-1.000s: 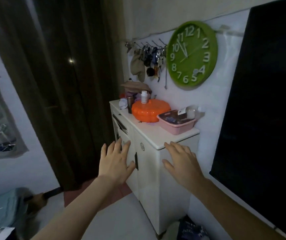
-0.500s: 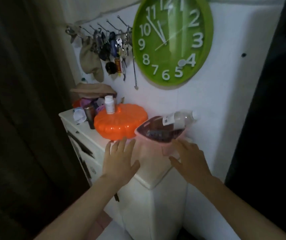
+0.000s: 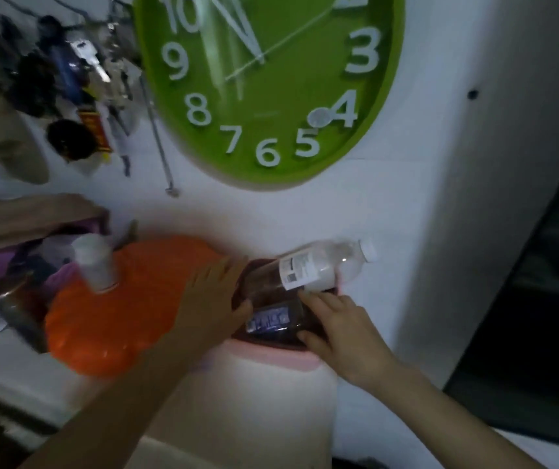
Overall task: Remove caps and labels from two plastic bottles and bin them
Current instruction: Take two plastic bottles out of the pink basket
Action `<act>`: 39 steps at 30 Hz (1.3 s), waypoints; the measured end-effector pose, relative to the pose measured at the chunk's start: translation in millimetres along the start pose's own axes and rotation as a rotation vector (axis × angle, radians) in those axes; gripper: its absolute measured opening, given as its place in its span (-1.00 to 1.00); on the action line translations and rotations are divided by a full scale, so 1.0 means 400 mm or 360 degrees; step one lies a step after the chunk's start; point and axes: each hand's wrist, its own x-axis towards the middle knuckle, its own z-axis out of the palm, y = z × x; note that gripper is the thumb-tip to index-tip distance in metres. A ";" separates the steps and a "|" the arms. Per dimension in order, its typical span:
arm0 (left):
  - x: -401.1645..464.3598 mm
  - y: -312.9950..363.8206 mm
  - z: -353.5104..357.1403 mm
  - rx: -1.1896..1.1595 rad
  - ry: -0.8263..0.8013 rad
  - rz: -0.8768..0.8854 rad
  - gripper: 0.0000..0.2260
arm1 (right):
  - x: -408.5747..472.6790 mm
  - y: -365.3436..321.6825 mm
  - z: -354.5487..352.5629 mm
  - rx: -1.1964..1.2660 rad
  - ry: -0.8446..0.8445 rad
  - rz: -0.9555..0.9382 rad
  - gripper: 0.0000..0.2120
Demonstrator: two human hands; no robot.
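Pink basket [image 3: 273, 356] holds two bottles; left hand [image 3: 215, 301] and right hand [image 3: 339, 324] open, gripping nothing. Recommend grasping the clear bottle [image 3: 305, 270] mid-body, at its label.

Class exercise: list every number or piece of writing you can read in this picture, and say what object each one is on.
"10", "9", "8", "7", "6", "5", "4", "3": numerals on the green wall clock.
White label on the clear bottle: print too small to read.
Blue label on the lower bottle in the pink basket: blurred, unreadable.
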 end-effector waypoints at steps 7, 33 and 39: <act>0.188 -0.064 0.072 -0.0202 -0.0360 0.0608 -0.20 | 0.045 -0.060 0.027 -0.0052 -0.0113 0.0384 -0.42; 0.259 -0.138 -0.038 -0.0562 -0.0163 0.0556 -0.14 | 0.136 -0.070 0.071 -0.0358 -0.0315 0.0611 -0.38; 0.235 -0.175 -0.101 -0.0506 -0.0026 0.0544 -0.14 | 0.133 -0.073 0.066 -0.0323 -0.0217 0.0584 -0.47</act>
